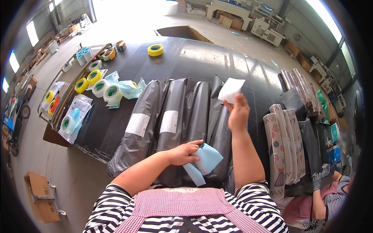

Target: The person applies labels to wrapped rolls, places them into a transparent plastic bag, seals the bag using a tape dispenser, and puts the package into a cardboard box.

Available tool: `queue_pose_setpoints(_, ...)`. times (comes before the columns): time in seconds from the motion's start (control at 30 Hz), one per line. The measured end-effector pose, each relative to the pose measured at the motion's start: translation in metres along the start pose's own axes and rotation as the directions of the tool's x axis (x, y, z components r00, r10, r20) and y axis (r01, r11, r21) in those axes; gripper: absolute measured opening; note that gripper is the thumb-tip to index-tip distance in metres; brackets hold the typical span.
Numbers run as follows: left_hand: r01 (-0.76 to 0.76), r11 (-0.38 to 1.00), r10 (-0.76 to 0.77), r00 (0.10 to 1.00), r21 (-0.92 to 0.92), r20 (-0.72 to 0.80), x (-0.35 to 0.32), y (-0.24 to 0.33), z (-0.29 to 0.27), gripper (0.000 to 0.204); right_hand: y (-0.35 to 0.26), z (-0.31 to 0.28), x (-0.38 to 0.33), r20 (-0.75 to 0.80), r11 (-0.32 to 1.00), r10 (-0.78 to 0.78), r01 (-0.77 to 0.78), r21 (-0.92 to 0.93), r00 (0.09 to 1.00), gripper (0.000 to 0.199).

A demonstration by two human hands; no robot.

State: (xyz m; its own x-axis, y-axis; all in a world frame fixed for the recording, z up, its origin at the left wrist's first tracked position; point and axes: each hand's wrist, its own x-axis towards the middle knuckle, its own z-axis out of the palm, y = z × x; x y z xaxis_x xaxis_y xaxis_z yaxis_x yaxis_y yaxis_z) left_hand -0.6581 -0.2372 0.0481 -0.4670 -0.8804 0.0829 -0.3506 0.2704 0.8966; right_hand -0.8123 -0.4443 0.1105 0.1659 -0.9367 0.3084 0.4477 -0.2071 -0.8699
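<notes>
Several long, rolled parcels in dark grey plastic bags (197, 105) lie side by side on the black table in front of me. A white label (137, 124) is stuck on the leftmost parcel, and another label (169, 121) on the parcel beside it. My left hand (182, 154) is closed on a light blue strip of label backing paper (211, 158), low over the middle parcels. Raised over the right-hand parcels, my right hand (238, 114) pinches a loose white label (232, 89) between thumb and fingers.
Tape rolls (112, 92) and papers crowd the table's left side; a yellow tape roll (155, 50) sits farther back. Patterned rolls in clear wrap (285, 147) lie at right. A co-worker with a gloved hand (316, 181) is at lower right. A cardboard box (40, 196) stands at lower left.
</notes>
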Motion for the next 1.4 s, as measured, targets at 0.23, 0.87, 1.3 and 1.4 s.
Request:
queue_pose_setpoints(0.23, 0.003, 1.0, -0.003, 0.999, -0.003, 0.04, 0.004, 0.004, -0.002, 0.022, 0.047, -0.013, -0.049, 0.726, 0.521, -0.084, 0.651, -0.552, 0.683, 0.036)
queue_pose_setpoints(0.87, -0.01, 1.0, 0.01, 0.999, -0.008, 0.037, 0.006, -0.001, 0.0, 0.019, 0.038, 0.034, -0.039, 0.505, 0.181, 0.528, 0.491, -0.852, 0.683, 0.048)
queue_pose_setpoints(1.3, 0.025, 1.0, -0.025, 1.0, -0.004, 0.001, 0.009, -0.009, 0.01, 0.049, 0.045, 0.044, -0.07, 0.34, 0.07, 0.817, 0.506, -0.86, 0.466, 0.064)
queue_pose_setpoints(1.4, 0.016, 0.999, -0.018, 0.998, -0.039, -0.063, 0.002, -0.009, 0.007, 0.039, -0.004, 0.036, -0.04, 0.461, 0.476, 0.782, 0.076, -0.876, 0.419, 0.051)
